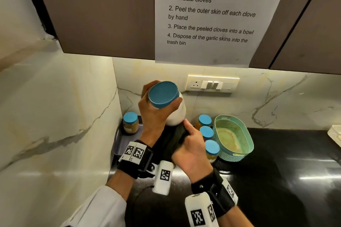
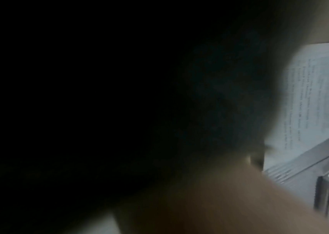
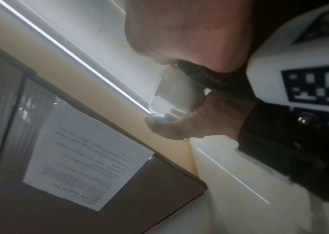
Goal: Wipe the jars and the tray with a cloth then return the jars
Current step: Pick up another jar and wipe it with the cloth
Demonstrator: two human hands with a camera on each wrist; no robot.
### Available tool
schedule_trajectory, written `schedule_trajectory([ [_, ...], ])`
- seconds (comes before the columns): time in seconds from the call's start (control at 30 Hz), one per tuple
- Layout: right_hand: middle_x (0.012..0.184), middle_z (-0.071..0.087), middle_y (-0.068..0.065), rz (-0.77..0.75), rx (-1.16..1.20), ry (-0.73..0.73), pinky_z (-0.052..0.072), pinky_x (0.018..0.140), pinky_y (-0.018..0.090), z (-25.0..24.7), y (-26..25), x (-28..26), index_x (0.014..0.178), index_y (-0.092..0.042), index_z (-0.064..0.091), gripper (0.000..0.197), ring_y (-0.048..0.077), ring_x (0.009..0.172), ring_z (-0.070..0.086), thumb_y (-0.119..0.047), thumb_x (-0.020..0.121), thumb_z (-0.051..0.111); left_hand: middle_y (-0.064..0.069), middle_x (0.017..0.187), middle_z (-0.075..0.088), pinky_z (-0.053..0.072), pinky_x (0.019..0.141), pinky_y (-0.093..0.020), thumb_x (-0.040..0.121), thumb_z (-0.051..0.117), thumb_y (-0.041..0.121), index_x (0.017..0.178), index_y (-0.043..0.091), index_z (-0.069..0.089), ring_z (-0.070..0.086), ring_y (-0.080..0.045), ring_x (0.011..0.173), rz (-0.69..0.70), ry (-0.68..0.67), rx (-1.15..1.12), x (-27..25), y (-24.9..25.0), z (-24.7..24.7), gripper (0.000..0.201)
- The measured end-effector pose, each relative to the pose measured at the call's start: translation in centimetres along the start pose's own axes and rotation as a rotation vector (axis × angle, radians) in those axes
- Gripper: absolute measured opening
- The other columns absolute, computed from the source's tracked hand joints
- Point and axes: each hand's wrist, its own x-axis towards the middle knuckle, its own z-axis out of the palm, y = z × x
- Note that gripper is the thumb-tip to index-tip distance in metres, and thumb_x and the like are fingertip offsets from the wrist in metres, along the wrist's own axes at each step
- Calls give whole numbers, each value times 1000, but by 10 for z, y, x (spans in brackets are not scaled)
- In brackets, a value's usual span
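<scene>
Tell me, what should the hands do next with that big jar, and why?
Probably rub the dark cloth around the base of the big white jar with the blue lid. The left hand holds the jar tilted up by its lid end, and the right hand presses the cloth against its bottom, so that part seems to be getting wiped.

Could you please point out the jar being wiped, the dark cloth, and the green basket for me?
Jar being wiped (image 1: 163, 94), head view: on its blue lid.
Dark cloth (image 1: 170, 141), head view: on the bunched folds below the jar.
Green basket (image 1: 248, 142), head view: on its right outer wall.
</scene>
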Motion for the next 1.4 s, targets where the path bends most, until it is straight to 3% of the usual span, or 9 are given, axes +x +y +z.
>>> schedule_trajectory([
  [0.17,126,73,18,-264,-12,1,53,103,50,0,-24,-9,134,-17,69,42,37,119,67,-39,107,45,10,119,67,53,95,-17,61,90,42,122,24,59,65,1,111,9,50,3,-4,-7,-10,71],
  [0.33,128,74,9,-353,-202,-49,63,80,33,12,-43,5,136,-15,68,46,25,108,75,-39,108,40,0,117,70,56,101,-39,58,90,42,120,23,64,68,-14,112,-116,15,-135,-32,-12,-2,70],
  [0.53,114,77,15,-195,-167,-40,63,87,40,-10,-26,15,129,-10,68,46,29,98,77,-37,110,36,-17,121,71,56,101,-53,62,85,41,126,9,63,69,-30,115,-152,-62,-201,-39,-2,8,75],
  [0.67,109,78,19,-82,-88,24,62,84,45,-18,-3,14,126,-12,69,45,34,87,78,-40,106,40,3,114,70,56,92,-21,58,83,48,118,25,61,68,1,106,-96,-70,-96,-34,-3,7,68],
  [0.77,109,77,22,-1,-93,35,58,92,49,-20,-1,6,122,-7,71,46,38,91,76,-38,106,40,6,117,66,51,91,-11,63,84,44,121,19,58,65,7,108,-14,-123,-22,-29,-9,3,68],
  [0.87,113,76,23,20,-118,69,55,92,51,-33,-6,1,121,-7,72,45,40,101,72,-37,108,42,2,119,65,49,95,-12,66,86,39,123,16,57,63,3,112,20,-158,32,-26,-20,0,68],
  [1.0,128,70,26,-33,-150,113,53,101,52,-49,-22,1,136,-5,64,48,44,121,65,-38,109,42,0,120,65,50,96,-14,66,87,42,120,30,56,63,1,112,39,-145,75,-27,-32,-3,64],
  [1.17,128,70,25,-106,-148,147,51,107,53,-64,-40,6,136,-6,64,49,42,122,65,-41,108,44,-9,127,62,51,100,-22,69,89,37,129,12,58,62,-15,120,-19,-313,42,-37,-33,5,73],
  [1.4,131,67,29,-110,-49,174,40,117,57,-79,-48,6,136,-3,65,47,46,130,59,-35,108,45,4,138,45,43,108,-22,65,82,63,145,27,46,46,-11,130,18,-500,339,-30,-35,25,95],
])
